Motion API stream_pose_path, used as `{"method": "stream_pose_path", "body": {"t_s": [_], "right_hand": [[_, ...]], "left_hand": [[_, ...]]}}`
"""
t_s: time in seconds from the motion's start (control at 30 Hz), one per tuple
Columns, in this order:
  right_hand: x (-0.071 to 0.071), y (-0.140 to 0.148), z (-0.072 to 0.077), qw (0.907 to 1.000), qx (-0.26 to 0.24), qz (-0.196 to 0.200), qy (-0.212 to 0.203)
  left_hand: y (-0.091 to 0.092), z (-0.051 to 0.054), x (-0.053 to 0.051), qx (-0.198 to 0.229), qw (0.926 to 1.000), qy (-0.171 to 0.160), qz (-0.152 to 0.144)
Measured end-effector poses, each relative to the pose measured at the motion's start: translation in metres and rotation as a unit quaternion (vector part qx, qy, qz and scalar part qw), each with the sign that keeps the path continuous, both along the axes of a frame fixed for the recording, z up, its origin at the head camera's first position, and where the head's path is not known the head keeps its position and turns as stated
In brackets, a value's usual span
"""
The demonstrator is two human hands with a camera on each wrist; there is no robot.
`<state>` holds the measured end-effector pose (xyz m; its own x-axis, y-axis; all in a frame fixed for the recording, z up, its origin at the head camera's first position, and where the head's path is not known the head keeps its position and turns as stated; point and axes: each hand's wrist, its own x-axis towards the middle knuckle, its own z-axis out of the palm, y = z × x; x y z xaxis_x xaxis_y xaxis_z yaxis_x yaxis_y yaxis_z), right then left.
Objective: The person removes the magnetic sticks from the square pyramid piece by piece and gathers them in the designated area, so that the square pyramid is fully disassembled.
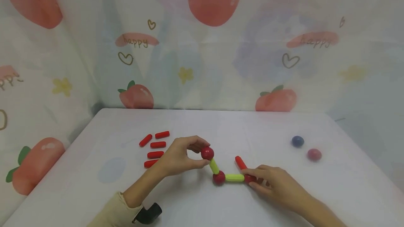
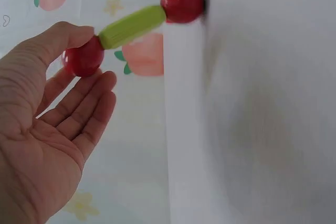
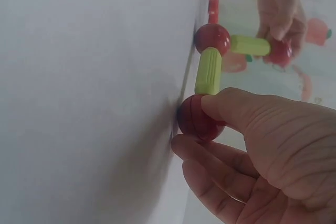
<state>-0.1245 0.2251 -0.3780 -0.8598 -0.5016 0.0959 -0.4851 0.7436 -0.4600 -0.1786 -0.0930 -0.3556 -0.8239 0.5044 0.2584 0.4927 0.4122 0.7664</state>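
Ball-and-rod chain (image 1: 219,178) seems mid-joining, left hand (image 1: 180,158) fingers pinching one end ball (image 1: 207,153), right hand (image 1: 279,186) fingers pinching the opposite ball (image 3: 193,119), further joining likely calling for steady grips.

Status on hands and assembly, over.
Left hand pinching raised end ball. Right hand gripping other end ball. Two green rods joined through middle ball. Red rod near right hand, attachment unclear.

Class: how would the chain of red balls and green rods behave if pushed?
Its green rods look straight, so probably stiff. They meet at an angle on the middle ball, so that joint might swivel or separate. The raised end ball looks glossy, so perhaps slippery.
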Motion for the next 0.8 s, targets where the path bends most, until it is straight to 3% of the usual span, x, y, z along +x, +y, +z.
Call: {"method": "stream_pose_path", "body": {"t_s": [0.2,0.33,0.47,0.57,0.7,0.8], "right_hand": [[-0.001,-0.018,0.001,0.9997,-0.009,0.021,-0.004],[-0.001,-0.026,0.001,0.9989,-0.023,0.036,0.019],[-0.001,-0.032,0.003,0.9976,-0.032,0.016,0.059],[-0.001,-0.035,0.005,0.9931,-0.084,0.004,0.082],[-0.001,-0.041,0.007,0.9803,-0.175,0.03,0.086],[-0.001,-0.045,0.007,0.9728,-0.208,0.042,0.093]], "left_hand": [[0.018,-0.007,0.005,0.074,0.997,-0.017,-0.012],[0.027,-0.015,0.008,0.09,0.995,-0.029,-0.031],[0.033,-0.019,0.011,0.089,0.9944,-0.033,-0.046],[0.037,-0.019,0.011,0.088,0.9941,-0.032,-0.056],[0.042,-0.021,0.01,0.093,0.993,-0.029,-0.067],[0.046,-0.023,0.01,0.092,0.9929,-0.034,-0.067]]}}
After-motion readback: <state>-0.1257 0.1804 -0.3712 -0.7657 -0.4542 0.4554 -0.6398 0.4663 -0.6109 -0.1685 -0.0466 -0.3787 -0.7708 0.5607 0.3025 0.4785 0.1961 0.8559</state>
